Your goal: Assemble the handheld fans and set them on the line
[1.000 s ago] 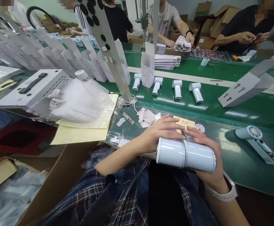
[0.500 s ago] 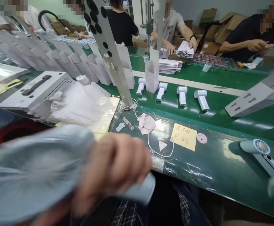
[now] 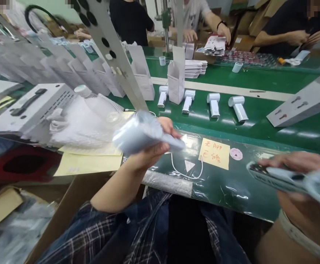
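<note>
My left hand (image 3: 153, 152) is closed round the handle of a light-blue handheld fan (image 3: 138, 134), held over the near edge of the bench. That fan is smeared by motion. At the right, my right hand (image 3: 300, 163) grips a second light-blue handheld fan (image 3: 282, 178). Its ring-shaped head faces me at the right edge of the view, and dark detail shows along its handle. Between my hands, a yellow note (image 3: 215, 153) with red handwriting and a round pink sticker (image 3: 236, 154) lie on the bench. A white cable (image 3: 186, 176) curls beside the note.
Several light-blue fans (image 3: 214, 104) lie on the green belt (image 3: 259, 124). Open white boxes (image 3: 176, 82) stand along it. A slanted metal post (image 3: 113, 60) rises left of centre. A white case (image 3: 30, 104) and bubble wrap (image 3: 85, 121) sit left. Co-workers are across the belt.
My left hand has moved away from the camera with its fan, toward the bench. My right hand has come into view, gripping the fan at the right. The view has shifted slightly.
</note>
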`<state>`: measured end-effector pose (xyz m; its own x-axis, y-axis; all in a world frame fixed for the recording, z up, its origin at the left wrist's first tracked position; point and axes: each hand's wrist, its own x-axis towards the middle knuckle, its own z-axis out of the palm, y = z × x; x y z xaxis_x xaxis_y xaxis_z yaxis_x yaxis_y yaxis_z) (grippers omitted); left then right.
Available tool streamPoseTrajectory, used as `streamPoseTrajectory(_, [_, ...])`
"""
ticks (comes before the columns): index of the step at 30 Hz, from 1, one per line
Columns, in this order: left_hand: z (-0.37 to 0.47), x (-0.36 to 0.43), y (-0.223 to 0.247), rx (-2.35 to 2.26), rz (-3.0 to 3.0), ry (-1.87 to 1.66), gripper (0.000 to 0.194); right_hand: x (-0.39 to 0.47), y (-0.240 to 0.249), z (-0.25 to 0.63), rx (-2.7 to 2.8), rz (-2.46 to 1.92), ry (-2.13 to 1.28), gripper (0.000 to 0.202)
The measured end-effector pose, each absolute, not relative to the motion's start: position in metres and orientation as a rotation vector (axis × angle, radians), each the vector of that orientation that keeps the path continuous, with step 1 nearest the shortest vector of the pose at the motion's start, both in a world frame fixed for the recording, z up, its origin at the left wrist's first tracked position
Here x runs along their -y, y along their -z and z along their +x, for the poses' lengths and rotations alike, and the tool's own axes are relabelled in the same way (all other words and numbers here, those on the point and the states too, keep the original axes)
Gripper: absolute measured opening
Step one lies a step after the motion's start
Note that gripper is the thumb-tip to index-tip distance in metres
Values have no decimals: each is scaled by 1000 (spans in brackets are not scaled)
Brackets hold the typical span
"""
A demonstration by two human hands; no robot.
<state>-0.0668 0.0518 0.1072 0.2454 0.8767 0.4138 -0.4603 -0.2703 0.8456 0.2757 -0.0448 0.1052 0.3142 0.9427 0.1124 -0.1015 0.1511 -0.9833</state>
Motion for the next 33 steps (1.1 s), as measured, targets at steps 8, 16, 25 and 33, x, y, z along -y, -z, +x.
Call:
streamPoseTrajectory(8, [24, -30, -56, -570, 1330, -1344, 93, 34, -50, 179, 1139, -1160, -993, 121])
streamPoseTrajectory(16, [28, -32, -48, -850, 1780, -888, 86, 29, -41, 285, 1685, -2010, -438, 108])
streamPoseTrajectory(25, [0, -50, -25, -1133, 1894, -791, 56, 50, 1, 433, 1863, -2282, 620, 71])
streamPoseTrajectory(33, [1, -45, -30, -1126, 1810, -859, 42, -46, -54, 443, 1314, -2152, 369, 61])
